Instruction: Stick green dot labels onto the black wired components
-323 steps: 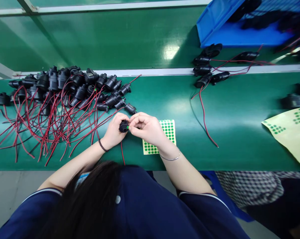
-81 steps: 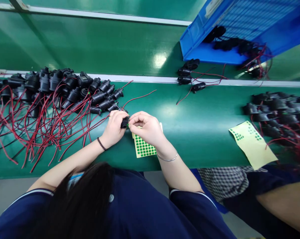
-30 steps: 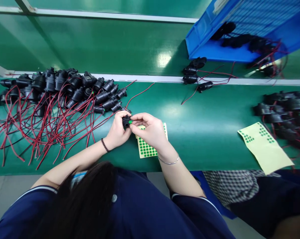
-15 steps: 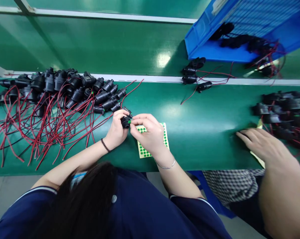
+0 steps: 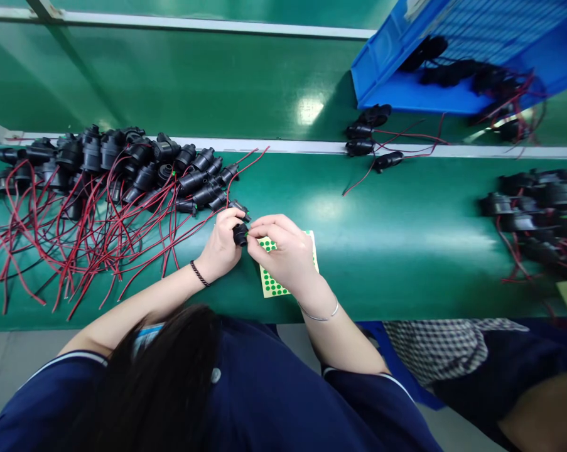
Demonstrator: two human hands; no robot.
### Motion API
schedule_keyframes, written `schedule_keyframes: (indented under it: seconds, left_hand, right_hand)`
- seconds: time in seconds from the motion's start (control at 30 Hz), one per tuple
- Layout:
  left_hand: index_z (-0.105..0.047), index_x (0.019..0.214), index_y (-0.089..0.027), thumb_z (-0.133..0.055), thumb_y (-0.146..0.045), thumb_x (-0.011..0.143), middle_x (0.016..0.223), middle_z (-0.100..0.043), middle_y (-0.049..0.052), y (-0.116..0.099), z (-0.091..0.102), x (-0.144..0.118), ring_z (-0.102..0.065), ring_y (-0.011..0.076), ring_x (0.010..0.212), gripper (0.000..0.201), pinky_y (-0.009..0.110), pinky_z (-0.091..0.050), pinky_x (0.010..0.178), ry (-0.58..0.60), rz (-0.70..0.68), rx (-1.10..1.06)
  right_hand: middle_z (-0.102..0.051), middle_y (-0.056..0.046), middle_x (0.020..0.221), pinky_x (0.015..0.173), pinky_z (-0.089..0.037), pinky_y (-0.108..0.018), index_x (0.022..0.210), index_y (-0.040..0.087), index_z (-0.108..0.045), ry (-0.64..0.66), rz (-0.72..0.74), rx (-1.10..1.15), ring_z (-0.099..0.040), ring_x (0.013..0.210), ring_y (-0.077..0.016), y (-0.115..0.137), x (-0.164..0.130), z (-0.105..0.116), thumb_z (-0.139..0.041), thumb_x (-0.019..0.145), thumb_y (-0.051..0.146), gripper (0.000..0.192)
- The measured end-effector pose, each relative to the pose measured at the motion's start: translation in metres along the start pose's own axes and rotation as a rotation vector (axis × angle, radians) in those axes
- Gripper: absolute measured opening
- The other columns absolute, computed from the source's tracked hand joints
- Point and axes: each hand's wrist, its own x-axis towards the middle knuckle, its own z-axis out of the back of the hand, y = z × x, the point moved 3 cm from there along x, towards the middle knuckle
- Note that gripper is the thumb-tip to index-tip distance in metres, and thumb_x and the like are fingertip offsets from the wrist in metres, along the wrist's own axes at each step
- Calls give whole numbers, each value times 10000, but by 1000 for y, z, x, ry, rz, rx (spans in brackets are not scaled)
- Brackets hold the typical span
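The left hand [image 5: 221, 248] grips a small black plastic cylindrical connector [image 5: 240, 234] near the front edge of the green belt surface [image 5: 382, 238]. The right hand [image 5: 283, 251] pinches at that connector's end with its fingertips [image 5: 251, 237], just above a yellow sheet of green dot stickers [image 5: 272, 285] that it partly covers. A heap of black connectors with red and black wires [image 5: 104, 188] crowds the surface's left end, touching the left hand's far side. A blue plastic crate [image 5: 405, 88] sits at the far right corner.
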Motion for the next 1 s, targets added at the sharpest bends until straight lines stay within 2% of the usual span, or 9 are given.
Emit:
schedule_keyframes:
  seconds: [0.2,0.43,0.73,1.0]
  left_hand:
    - [-365,1193,-253,-491,-157,944,1140,-544,76,0,-2,-2,-564,178,1090,295,380,-536,894,2,-13,44]
    - [-382,1174,-239,-521,-172,929,1125,-555,81,-1,1,1,-574,188,1069,289,405,-530,906,-28,46,-42]
    - [-377,1189,-241,-498,-177,948,1135,-545,83,-3,0,0,-566,181,1083,277,381,-539,896,-26,2,25]
    - [-373,1215,-260,-487,-163,953,1156,-524,72,-4,-1,-1,-554,181,1087,301,368,-532,904,-19,-25,118]
  right_hand:
    - [-734,-59,907,698,-591,-260,822,203,-670,24,71,-16,-711,810,-148,1,0,0,-588,872,99,142]
    - [-750,-58,942,752,-611,-305,871,212,-709,-12,-93,85,-723,869,-170,-3,-1,2,-642,843,116,121]
    - [-744,-56,901,721,-590,-268,820,193,-703,11,-16,33,-713,815,-152,0,-1,2,-626,865,119,116]
    - [-739,-40,897,716,-594,-275,830,225,-716,68,20,26,-710,811,-152,-2,-1,3,-595,888,124,167]
